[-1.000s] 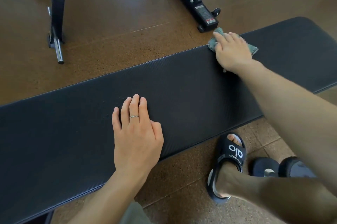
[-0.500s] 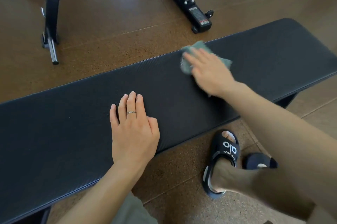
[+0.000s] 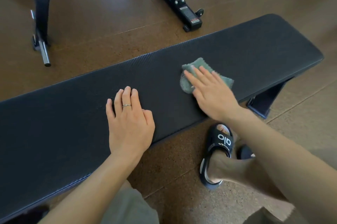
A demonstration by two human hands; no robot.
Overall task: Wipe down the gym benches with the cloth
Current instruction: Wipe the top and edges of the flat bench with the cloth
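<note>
- Cloth (image 3: 189,79) has swept back from the tabletop's (image 3: 264,48) far edge toward me under my flat, pressing right hand (image 3: 213,96) (mid-stroke, I reckon).
- My left hand (image 3: 129,121) stays flat, bracing.

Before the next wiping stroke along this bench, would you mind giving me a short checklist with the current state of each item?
1. Cloth lies on the bench pad: ok.
2. Right hand presses the cloth with straight fingers, no curled grip: ok.
3. Left hand rests flat on the pad, apart from the cloth: ok.
4. Path toward the left hand: not ok, since that hand lies on the pad in the stroke's way.
5. Slide sandal stands on the floor beside the bench, off the pad: ok.
6. Whether the cloth is damp or the pad is clean: cannot tell.
</note>
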